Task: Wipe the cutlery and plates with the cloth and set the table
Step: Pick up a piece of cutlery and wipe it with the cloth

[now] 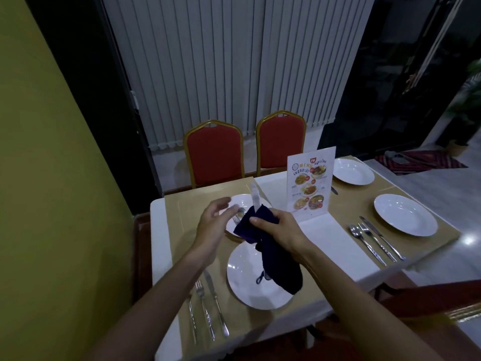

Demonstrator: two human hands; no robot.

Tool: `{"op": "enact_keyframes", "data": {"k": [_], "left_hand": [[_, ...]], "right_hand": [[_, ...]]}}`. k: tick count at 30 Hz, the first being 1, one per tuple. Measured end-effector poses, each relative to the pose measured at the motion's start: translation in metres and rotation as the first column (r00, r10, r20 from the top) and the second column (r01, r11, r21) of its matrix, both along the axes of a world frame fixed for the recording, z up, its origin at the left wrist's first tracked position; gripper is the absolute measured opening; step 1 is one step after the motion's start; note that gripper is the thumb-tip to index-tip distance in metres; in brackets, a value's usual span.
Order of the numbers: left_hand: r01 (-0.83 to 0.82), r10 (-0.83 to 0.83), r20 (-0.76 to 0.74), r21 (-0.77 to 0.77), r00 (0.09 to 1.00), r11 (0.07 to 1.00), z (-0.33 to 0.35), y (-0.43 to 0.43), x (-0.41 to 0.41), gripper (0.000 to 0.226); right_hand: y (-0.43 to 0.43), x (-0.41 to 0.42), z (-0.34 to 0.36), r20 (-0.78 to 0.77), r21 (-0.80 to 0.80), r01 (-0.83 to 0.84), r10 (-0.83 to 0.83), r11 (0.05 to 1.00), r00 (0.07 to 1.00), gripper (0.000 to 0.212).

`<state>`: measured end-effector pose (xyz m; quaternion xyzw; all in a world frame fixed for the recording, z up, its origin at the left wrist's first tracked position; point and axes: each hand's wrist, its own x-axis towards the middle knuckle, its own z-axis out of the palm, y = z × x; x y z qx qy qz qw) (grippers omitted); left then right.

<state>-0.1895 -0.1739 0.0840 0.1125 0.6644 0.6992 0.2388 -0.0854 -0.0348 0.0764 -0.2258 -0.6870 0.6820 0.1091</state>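
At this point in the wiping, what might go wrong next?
1. The blurred cutlery piece sticks up out of the cloth, held only by the right hand through the fabric. The left hand is open and off it, so it may slip towards the far plate.
2. The cloth's loose tail hangs over the near plate and could drag across it or snag the laid cutlery beside it.

The table [328, 241] carries a white tablecloth [158, 230] under tan mats [187, 214]; four white plates sit on the mats: near plate [244, 280], far-left plate [243, 201], right plate [404, 214], far-right plate [352, 171]; left cutlery [205, 311] lies beside the near plate, right cutlery [374, 239] beside the right plate; a menu stand [309, 188] stands mid-table.
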Motion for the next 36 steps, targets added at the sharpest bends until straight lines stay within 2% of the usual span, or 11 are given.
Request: {"op": "enact_keyframes", "data": {"k": [3, 10, 14, 19, 22, 24, 27, 29, 30, 33, 36], "left_hand": [[0.064, -0.085, -0.137, -0.151, 0.987, 0.986, 0.003, 0.017, -0.016, 0.012], [-0.066, 0.07, 0.046, -0.083, 0.996, 0.994, -0.006, 0.043, -0.086, 0.007], [0.137, -0.129, 0.062, -0.155, 0.99, 0.978, -0.032, 0.043, -0.124, 0.014], [0.077, -0.073, 0.067, -0.058, 0.995, 0.995, -0.04, 0.044, -0.198, 0.018], [0.214, -0.215, -0.1, -0.02, 0.971, 0.977, -0.048, 0.042, -0.253, 0.019], [0.304, -0.359, -0.336, -0.207, 0.871, 0.93, -0.07, 0.036, -0.283, 0.017], [0.23, -0.6, -0.645, -0.567, 0.472, 0.791, -0.128, 0.022, -0.305, 0.01], [0.178, -0.731, -0.647, -0.71, 0.216, 0.681, -0.169, 0.012, -0.313, 0.017], [0.155, -0.766, -0.628, -0.75, 0.135, 0.643, -0.189, 0.01, -0.317, 0.024], [0.113, -0.799, -0.601, -0.793, 0.015, 0.599, -0.236, 0.001, -0.315, 0.038], [0.103, -0.816, -0.576, -0.809, 0.052, 0.578, -0.267, -0.011, -0.306, 0.044]], "right_hand": [[-0.008, -0.014, -0.001, 0.009, 0.066, -0.031, 0.031, 0.997, 0.999, 0.034], [-0.014, -0.058, -0.027, 0.134, 0.136, -0.077, 0.058, 0.988, 0.989, 0.031], [-0.014, -0.109, -0.048, 0.173, 0.247, -0.069, 0.026, 0.967, 0.985, 0.026], [-0.01, -0.15, -0.09, 0.3, 0.371, -0.183, 0.069, 0.91, 0.952, 0.024], [0.0, -0.163, -0.111, 0.41, 0.455, -0.218, 0.015, 0.863, 0.912, 0.022], [0.011, -0.178, -0.118, 0.393, 0.484, -0.102, -0.112, 0.869, 0.913, 0.02], [0.026, -0.198, -0.119, 0.324, 0.492, 0.056, -0.242, 0.869, 0.915, 0.02], [0.033, -0.209, -0.125, 0.311, 0.502, 0.071, -0.257, 0.862, 0.915, 0.015], [0.036, -0.215, -0.13, 0.313, 0.502, 0.069, -0.255, 0.862, 0.915, 0.013], [0.04, -0.223, -0.141, 0.324, 0.493, 0.061, -0.248, 0.868, 0.913, 0.011], [0.04, -0.229, -0.149, 0.351, 0.476, 0.029, -0.22, 0.879, 0.91, 0.015]]}}
